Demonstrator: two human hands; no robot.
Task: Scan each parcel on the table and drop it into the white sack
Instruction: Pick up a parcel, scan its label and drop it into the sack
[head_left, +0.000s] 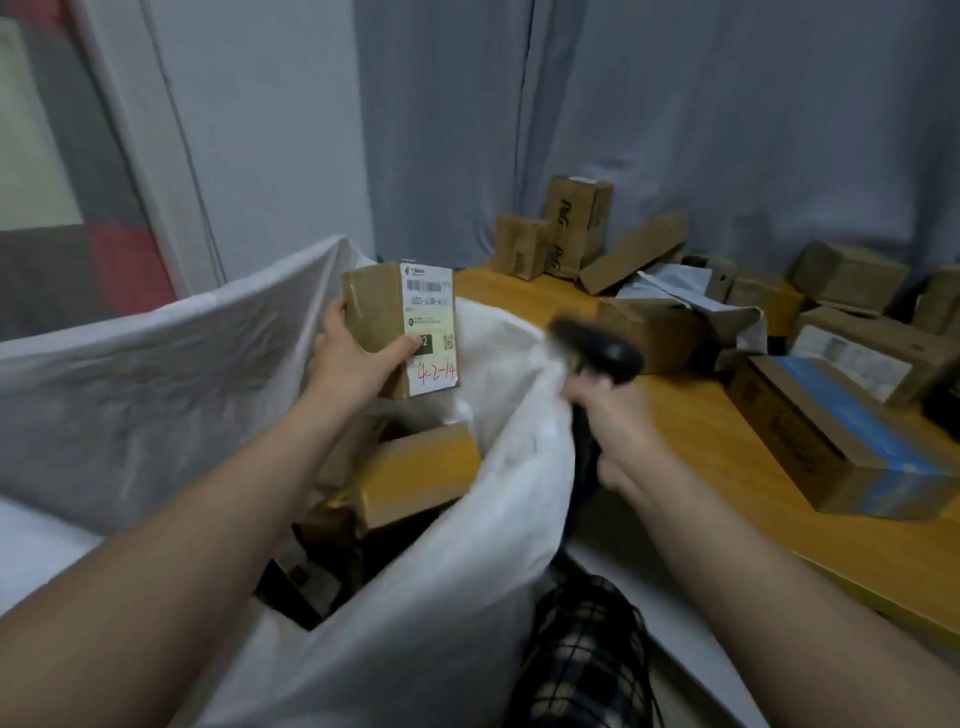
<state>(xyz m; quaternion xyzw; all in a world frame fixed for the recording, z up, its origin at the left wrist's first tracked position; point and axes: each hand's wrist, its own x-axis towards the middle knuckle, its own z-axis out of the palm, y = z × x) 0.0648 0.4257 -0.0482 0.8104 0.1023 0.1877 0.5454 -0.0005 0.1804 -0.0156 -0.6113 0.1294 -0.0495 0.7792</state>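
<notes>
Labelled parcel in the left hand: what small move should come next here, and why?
Probably aim the scanner in the right hand at the barcode on the parcel. The left hand holds it above the open white sack with its label facing the camera, and the blurred scanner head points roughly toward it. Whether it has been scanned cannot be told.

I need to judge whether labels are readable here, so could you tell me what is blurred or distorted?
Head view: the scanner in the right hand is smeared by motion blur; the parcel in the left hand is sharper, its red handwriting readable, its barcode soft. Also head view: the wide-angle lens stretches the forearms toward the corners; light is dim and even, without glare.
</notes>
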